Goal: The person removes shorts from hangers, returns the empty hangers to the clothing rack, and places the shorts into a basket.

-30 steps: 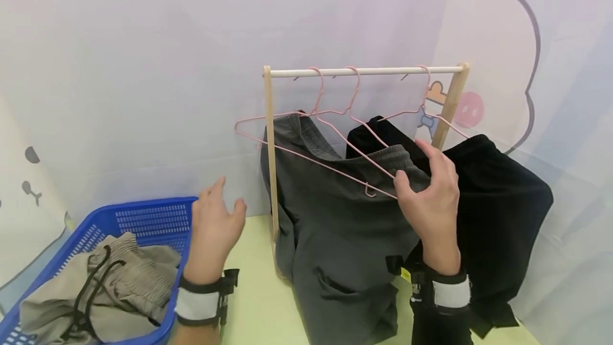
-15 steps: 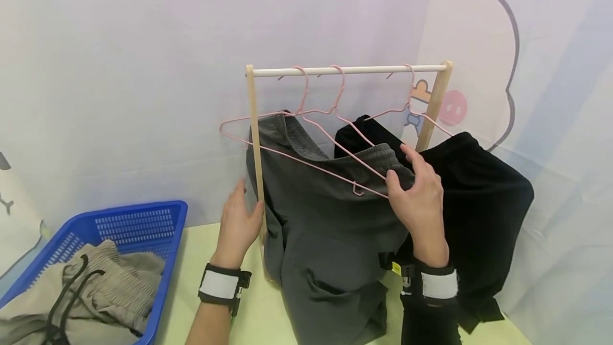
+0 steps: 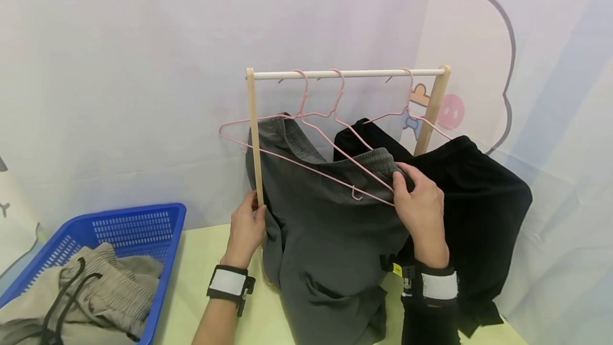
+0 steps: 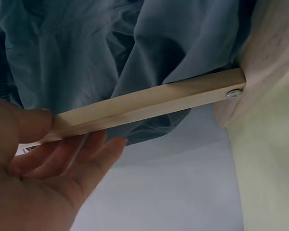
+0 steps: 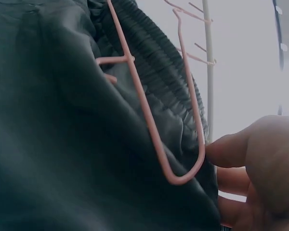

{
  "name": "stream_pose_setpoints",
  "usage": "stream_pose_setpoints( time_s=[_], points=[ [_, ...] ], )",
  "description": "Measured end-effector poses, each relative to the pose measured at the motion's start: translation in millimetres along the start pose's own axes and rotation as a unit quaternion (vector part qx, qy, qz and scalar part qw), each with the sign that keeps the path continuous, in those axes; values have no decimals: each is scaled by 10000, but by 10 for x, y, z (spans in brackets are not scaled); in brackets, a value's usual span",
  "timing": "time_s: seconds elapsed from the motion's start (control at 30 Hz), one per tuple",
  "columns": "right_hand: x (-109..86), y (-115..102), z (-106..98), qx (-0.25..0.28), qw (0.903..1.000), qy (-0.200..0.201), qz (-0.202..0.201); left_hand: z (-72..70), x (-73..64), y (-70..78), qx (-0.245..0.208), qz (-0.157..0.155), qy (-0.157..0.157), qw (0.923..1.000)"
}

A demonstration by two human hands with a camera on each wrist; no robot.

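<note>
Dark grey elastic-waist pants [image 3: 335,238] hang down from a pink wire hanger [image 5: 147,113] at the left part of a small clothes rack. My left hand [image 3: 245,233] holds the rack's left wooden post [image 4: 149,103], thumb on one side and fingers on the other. At the lower right end of the hanger, my right hand [image 3: 423,209] pinches the waistband of the grey pants. In the right wrist view its thumb is by the hanger's bent end, with the fingertips partly hidden behind the cloth. The hanger's other end sticks out left past the post.
Black pants [image 3: 479,217] hang from another pink hanger at the right. The hangers hook over a white rail [image 3: 373,73]. A blue plastic basket [image 3: 129,210] holding beige drawstring pants [image 3: 115,286] stands left. A pale printed curtain [image 3: 143,95] is behind.
My left hand has moved right from near the basket and taken hold of the post. My right hand has closed its fingers on the grey waistband. The view has shifted right.
</note>
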State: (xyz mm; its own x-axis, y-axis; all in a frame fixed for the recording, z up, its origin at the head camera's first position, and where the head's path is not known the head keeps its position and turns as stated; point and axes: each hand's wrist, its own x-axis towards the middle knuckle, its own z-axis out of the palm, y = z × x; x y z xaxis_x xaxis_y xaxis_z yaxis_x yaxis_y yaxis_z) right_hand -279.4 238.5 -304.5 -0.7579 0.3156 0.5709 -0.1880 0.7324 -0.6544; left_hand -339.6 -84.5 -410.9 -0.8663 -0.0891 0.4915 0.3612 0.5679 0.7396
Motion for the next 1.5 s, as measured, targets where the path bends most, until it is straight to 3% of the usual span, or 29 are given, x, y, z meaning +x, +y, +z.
stream_pose_setpoints(
  time_s=[0.3, 0.7, 1.1, 1.3, 1.5],
  points=[
    [15, 49, -20, -147, 9998, -56, -102, 35, 36, -12, -75, 93, 191, 9997],
    [35, 49, 40, -155, 9995, 201, -188, 45, 47, -33, -92, -46, 237, 9997],
    [16, 52, 41, -37, 9917, 1232, -352, 29, 33, -60, -25, 13, 165, 9999],
    [9, 55, -57, 56, 9884, 1493, -256, 13, 21, -64, -9, -21, 160, 9999],
    [-18, 66, -241, 100, 9909, 1338, -66, -33, -6, -67, 2, -209, 134, 9997]
  ],
)
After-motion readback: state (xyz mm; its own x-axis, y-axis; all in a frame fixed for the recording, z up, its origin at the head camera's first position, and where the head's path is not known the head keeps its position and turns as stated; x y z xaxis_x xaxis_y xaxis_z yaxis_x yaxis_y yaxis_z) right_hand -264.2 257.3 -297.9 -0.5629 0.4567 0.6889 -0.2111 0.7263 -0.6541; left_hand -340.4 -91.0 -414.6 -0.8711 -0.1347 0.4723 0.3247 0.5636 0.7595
